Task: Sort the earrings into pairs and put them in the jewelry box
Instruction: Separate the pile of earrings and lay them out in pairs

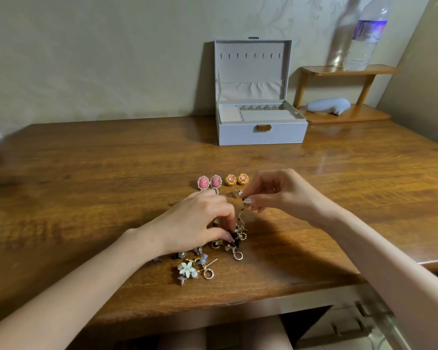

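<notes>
My right hand (276,193) is lifted a little above the table (86,185). Its thumb and first finger are closed narrow on the top of a thin chain earring (240,215). The chain hangs down from my fingertips, and its lower end reaches the pile of earrings (213,256) in front of me. I cannot tell if it is tangled there.

My left hand (200,223) lies over the left part of this pile with the fingers curled down. The thumb and fingertips pinch a dark earring (232,235) at the edge of the pile, just beside the lower end of the chain.

At the near side of the pile lies a white flower earring (187,269) with gold hooks and rings around it.

Beyond my hands, two pairs are set in one row. The pink oval earrings (209,182) are on the left, touching each other. The gold round earrings (236,179) are just beside them on the right. One more small piece lies near my right fingertips, but it is too small to tell what it is.

The jewelry box (261,135) stands at the far side of the table, well apart from the earrings, with its lid upright.

To the right of it is a wooden shelf (339,114). A water bottle (367,36) stands on its upper board and a grey object (326,106) lies on the lower one.
</notes>
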{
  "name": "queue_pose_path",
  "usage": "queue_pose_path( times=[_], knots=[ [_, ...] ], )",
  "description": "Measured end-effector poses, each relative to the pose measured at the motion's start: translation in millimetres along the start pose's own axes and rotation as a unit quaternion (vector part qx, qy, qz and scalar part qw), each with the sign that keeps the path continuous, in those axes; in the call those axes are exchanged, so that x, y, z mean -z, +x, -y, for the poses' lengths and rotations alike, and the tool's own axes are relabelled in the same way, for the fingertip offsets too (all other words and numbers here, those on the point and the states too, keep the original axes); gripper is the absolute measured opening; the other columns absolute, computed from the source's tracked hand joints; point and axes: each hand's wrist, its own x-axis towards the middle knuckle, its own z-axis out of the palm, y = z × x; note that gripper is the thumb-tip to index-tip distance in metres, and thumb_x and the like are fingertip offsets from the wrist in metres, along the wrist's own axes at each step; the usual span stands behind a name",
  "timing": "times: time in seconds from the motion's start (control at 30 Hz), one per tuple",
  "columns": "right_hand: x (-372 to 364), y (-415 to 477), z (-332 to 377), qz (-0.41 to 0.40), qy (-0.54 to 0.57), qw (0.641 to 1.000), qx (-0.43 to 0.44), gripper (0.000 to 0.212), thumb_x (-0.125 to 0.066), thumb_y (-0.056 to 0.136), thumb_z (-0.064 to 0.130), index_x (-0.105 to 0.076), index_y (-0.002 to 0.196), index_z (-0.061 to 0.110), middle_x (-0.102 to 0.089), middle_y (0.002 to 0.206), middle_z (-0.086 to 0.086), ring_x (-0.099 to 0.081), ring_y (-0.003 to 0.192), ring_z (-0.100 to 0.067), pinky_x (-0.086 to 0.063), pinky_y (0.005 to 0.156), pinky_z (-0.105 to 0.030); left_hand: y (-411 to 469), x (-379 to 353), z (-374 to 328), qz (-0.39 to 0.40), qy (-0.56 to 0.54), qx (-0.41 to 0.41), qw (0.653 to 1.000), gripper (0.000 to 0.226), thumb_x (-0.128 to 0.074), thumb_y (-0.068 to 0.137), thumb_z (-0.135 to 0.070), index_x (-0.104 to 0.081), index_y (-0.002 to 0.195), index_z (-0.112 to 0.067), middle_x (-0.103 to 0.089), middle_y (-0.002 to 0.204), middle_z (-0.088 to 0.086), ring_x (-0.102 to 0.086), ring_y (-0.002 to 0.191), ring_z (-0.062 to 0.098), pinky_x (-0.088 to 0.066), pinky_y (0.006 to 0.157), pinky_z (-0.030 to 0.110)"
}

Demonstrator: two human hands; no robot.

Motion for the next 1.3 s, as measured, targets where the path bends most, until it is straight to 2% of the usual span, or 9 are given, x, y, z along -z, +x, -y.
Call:
queue_pose_path(
  times=[0.23,0.37,0.47,0.67,0.8,0.97,1.03,1.13,1.3],
  knots=[
    [2,-4,-1,-0.002,-0.005,1.000,0.003,0.013,-0.068,0.079,-0.002,-0.071,0.085,0.009,-0.069,0.067,-0.001,-0.064,0.065,-0.017,-0.054,0.067,-0.028,2,1,2,-0.002,-0.026,0.003,1.000,0.010,-0.064,0.084,-0.030,-0.056,0.079,-0.030,-0.049,0.082,-0.022,-0.040,0.086,-0.004,-0.028,0.083,0.009],
    [2,-4,0,-0.005,0.009,1.000,0.005,0.011,-0.071,0.077,-0.002,-0.071,0.086,0.004,-0.069,0.073,-0.007,-0.064,0.065,-0.015,-0.053,0.066,-0.022,4,9,3,-0.029,-0.062,-0.009,0.998,0.011,-0.066,0.084,-0.026,-0.058,0.078,-0.023,-0.056,0.088,-0.011,-0.049,0.087,0.005,-0.035,0.089,0.020],
    [2,-3,2,-0.006,0.012,1.000,0.007,0.012,-0.074,0.073,0.000,-0.070,0.085,0.002,-0.069,0.075,-0.010,-0.063,0.066,-0.016,-0.053,0.067,-0.024,5,19,-3,-0.041,-0.143,0.032,0.988,0.008,-0.065,0.084,-0.021,-0.059,0.079,-0.022,-0.064,0.095,-0.011,-0.057,0.090,0.005,-0.039,0.087,0.011],
    [2,0,5,-0.021,0.016,1.000,0.013,0.012,-0.071,0.076,-0.003,-0.068,0.087,0.000,-0.069,0.076,-0.014,-0.065,0.064,-0.013,-0.054,0.063,-0.021,4,28,-1,-0.035,-0.386,0.126,0.913,0.005,-0.061,0.084,-0.009,-0.059,0.087,-0.005,-0.072,0.097,-0.002,-0.067,0.085,0.008,-0.050,0.073,0.016],
    [0,6,9,-0.030,0.028,0.999,0.014,0.011,-0.069,0.077,-0.003,-0.068,0.088,-0.001,-0.069,0.080,-0.018,-0.067,0.067,-0.017,-0.056,0.065,-0.025,2,31,7,-0.050,-0.470,0.190,0.861,0.016,-0.064,0.079,-0.016,-0.060,0.089,-0.005,-0.071,0.088,0.006,-0.067,0.077,0.011,-0.050,0.063,0.018],
    [-5,12,13,-0.029,0.030,0.999,0.014,0.006,-0.068,0.079,0.000,-0.067,0.085,0.002,-0.068,0.075,-0.014,-0.067,0.065,-0.018,-0.057,0.063,-0.026,-2,34,15,-0.068,-0.529,0.245,0.810,0.020,-0.067,0.071,-0.023,-0.061,0.086,-0.010,-0.065,0.069,-0.004,-0.058,0.068,0.006,-0.043,0.056,0.016],
    [-7,13,13,-0.024,0.025,0.999,0.013,0.008,-0.069,0.078,0.002,-0.067,0.085,0.001,-0.068,0.075,-0.015,-0.066,0.065,-0.019,-0.057,0.065,-0.028,-3,34,15,-0.062,-0.505,0.249,0.824,0.019,-0.066,0.072,-0.022,-0.062,0.086,-0.010,-0.065,0.067,-0.006,-0.056,0.066,0.004,-0.043,0.059,0.017],
    [-7,12,12,-0.018,0.019,1.000,0.009,0.008,-0.068,0.079,0.002,-0.066,0.087,-0.001,-0.068,0.077,-0.017,-0.065,0.066,-0.018,-0.057,0.065,-0.028,-6,32,12,-0.014,-0.380,0.232,0.895,0.016,-0.068,0.077,-0.024,-0.066,0.086,-0.011,-0.068,0.083,0.000,-0.058,0.072,0.003,-0.045,0.074,0.020],
    [-6,9,10,-0.001,0.015,1.000,0.004,0.008,-0.069,0.079,0.004,-0.068,0.087,0.001,-0.069,0.076,-0.010,-0.065,0.066,-0.017,-0.057,0.065,-0.028,-6,20,0,0.074,-0.129,0.182,0.972,0.008,-0.068,0.081,-0.034,-0.062,0.079,-0.028,-0.063,0.082,-0.014,-0.055,0.072,-0.001,-0.040,0.062,0.011]
  ],
)
